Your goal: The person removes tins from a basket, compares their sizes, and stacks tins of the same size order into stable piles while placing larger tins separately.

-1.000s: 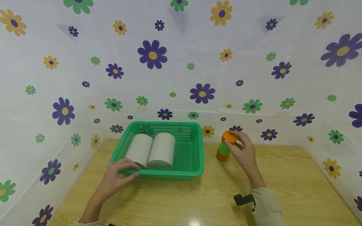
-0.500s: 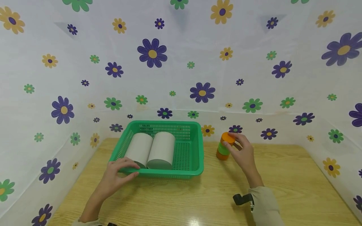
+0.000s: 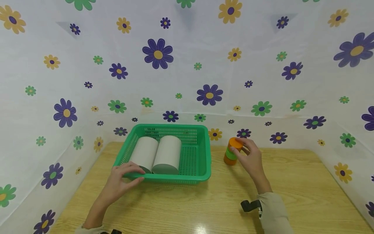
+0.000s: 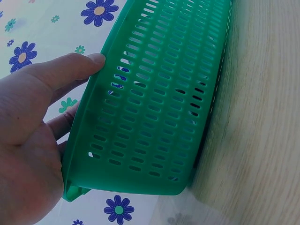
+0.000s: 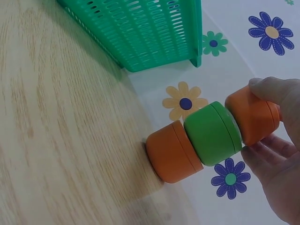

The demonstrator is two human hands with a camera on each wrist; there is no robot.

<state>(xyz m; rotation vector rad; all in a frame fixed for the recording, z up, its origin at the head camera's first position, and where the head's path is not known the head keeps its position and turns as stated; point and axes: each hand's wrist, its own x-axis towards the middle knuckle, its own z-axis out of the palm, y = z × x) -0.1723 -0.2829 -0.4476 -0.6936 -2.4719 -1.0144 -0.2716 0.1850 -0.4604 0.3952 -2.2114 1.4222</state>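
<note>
Lowered slightly since a second earlier, an upper orange container (image 3: pixel 235 143) sits directly above a green container (image 5: pixel 213 133), gripped between the thumb and fingers of a person's right hand (image 3: pixel 250 156); whether the pair fully touch is hard to tell. Beneath them, a lower orange container (image 5: pixel 173 152) stands on the wood-grained bench (image 3: pixel 175 208), the upright column apart from a green basket (image 3: pixel 175 177) on its left. At the basket's near rim, the left hand (image 3: pixel 119 182) holds on, thumb outside and fingers over the edge. Two white cylinders (image 3: pixel 167 154) lie side by side within, filling its left part. Behind hangs a flower-printed cloth (image 3: pixel 181 78).
</note>
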